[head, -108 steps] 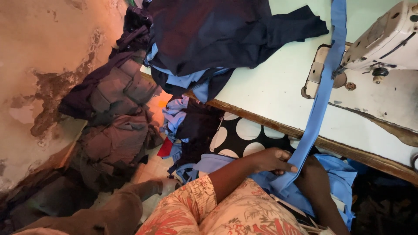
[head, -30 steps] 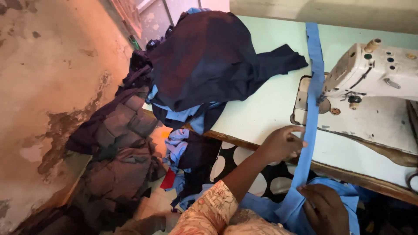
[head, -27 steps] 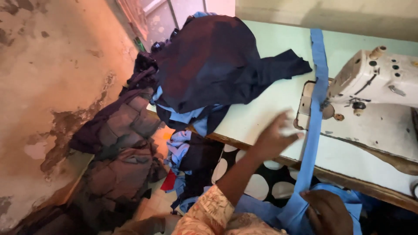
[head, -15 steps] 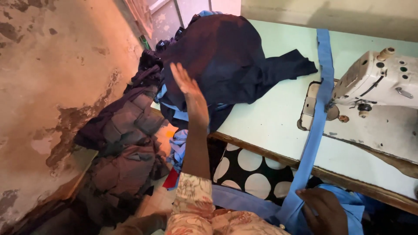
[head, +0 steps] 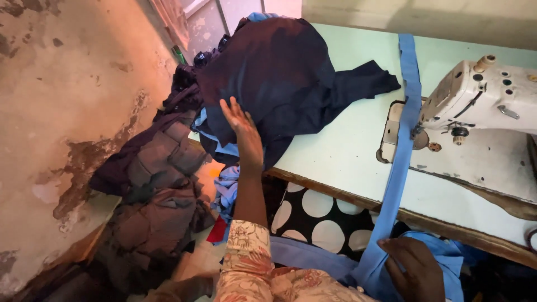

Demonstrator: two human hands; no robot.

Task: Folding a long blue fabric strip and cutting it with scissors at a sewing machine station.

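Head view: left hand [head: 241, 130] touches dark cloth pile [head: 279, 78]; right hand [head: 417, 268] grips blue strip [head: 398, 168].

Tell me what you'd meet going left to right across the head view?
Stained wall → brown clothes heap → left hand on the dark navy cloth pile → blue fabric strip → white sewing machine.

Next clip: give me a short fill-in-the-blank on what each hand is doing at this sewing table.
1. The left hand lies flat on the heap of dark ____ cloth.
2. The right hand holds the long ____ strip of fabric.
3. That strip runs up across the table to the white ____.

Missing words: navy; blue; sewing machine
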